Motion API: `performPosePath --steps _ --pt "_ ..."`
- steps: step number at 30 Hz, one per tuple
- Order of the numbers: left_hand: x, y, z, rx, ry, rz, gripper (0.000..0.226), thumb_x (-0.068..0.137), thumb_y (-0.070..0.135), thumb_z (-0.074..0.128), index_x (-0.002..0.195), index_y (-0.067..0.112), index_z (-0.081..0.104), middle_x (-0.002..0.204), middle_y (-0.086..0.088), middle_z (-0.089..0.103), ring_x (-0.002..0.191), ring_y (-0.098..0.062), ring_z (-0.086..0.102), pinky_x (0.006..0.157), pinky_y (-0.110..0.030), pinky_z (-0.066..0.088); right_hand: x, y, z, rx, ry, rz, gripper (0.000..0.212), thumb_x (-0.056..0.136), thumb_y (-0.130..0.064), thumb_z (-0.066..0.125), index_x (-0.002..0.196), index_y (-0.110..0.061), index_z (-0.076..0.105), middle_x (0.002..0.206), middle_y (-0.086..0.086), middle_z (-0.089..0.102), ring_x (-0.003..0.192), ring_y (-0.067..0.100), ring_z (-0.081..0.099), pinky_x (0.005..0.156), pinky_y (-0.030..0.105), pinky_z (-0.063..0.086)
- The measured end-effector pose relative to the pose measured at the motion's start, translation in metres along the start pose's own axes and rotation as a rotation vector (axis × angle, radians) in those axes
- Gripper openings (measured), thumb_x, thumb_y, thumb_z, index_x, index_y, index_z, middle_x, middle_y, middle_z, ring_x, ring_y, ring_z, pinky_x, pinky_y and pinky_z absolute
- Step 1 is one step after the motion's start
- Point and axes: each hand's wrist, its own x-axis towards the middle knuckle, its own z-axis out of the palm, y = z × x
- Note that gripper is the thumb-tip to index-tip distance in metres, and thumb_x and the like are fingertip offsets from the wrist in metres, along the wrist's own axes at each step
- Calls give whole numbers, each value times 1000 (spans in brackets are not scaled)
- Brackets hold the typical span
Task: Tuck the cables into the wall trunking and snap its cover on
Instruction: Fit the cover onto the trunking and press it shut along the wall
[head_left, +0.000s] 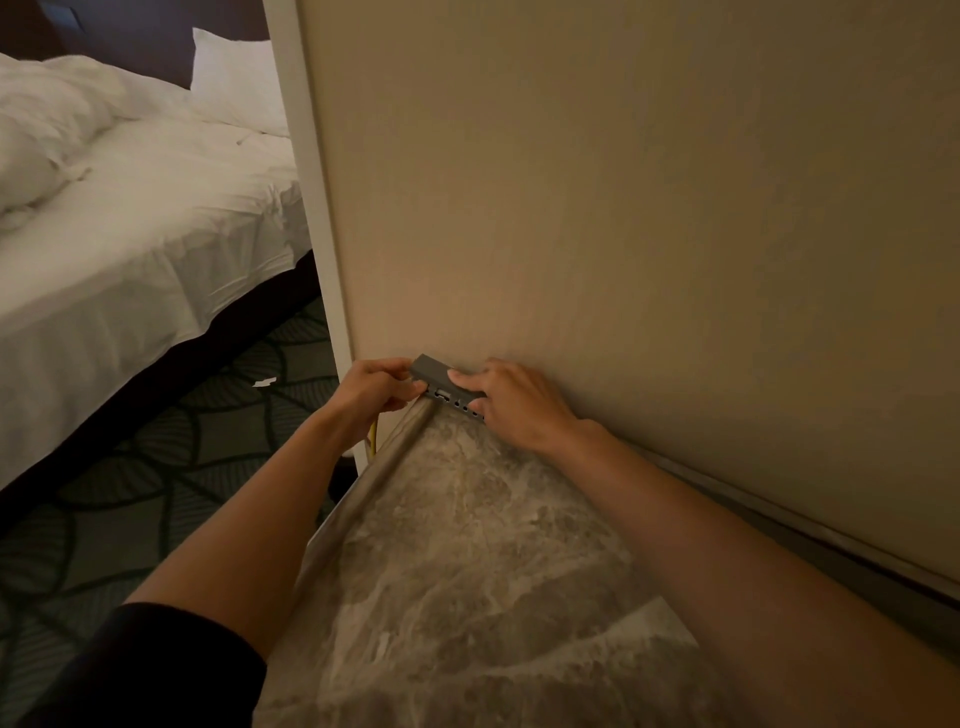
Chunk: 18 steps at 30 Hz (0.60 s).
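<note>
A short grey trunking piece (434, 368) with slots along its front lies against the beige wall (623, 208) at the far corner of the marble counter (493, 545). My left hand (371, 387) grips its left end, fingers curled around it. My right hand (511, 402) lies over its right part, with the fingers pressing on the top of the cover. A yellow cable (372, 436) hangs down below my left wrist, beside the counter's edge. Where the cable enters the trunking is hidden by my hand.
A grey strip (779, 525) runs along the wall at the back of the counter toward the right. A white door frame (311, 208) borders the wall on the left. Beyond it are a bed with white sheets (130, 208) and patterned carpet (156, 467).
</note>
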Motion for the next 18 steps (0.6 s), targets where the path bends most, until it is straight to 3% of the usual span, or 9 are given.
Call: performPosePath --steps 3,7,11,14,18 --pt "2 1 -2 1 1 -5 27 85 -8 53 98 12 67 78 -3 61 74 -11 56 70 -18 48 -1 -1 0 -33 -7 -19 49 96 -16 48 144 -23 36 119 11 54 110 29 53 82 32 42" --pt "1 3 -3 17 -32 13 28 85 -8 54 84 18 66 79 -4 63 73 -10 58 63 -11 54 4 1 -2 -57 -74 -12 51 96 -15 47 145 -22 34 126 11 50 114 30 51 88 34 42" --pt "1 2 -5 44 -42 49 22 85 -9 54 93 6 67 81 -7 63 73 -13 58 59 -7 54 15 -9 5 57 -73 -9 49 95 -13 50 142 -20 39 133 9 50 121 28 49 93 33 41" --pt "3 0 -6 31 -54 68 20 85 -10 54 86 6 66 83 -10 61 75 -14 59 62 -7 55 19 -10 10 95 -27 -15 49 94 -7 50 141 -20 42 128 10 54 116 27 52 85 30 41" --pt "6 -3 -7 22 -42 78 22 84 -10 54 84 8 67 77 -5 66 72 -11 61 67 -10 55 22 -7 6 63 -55 -41 54 92 1 50 142 -17 39 125 9 51 110 23 54 74 22 30"
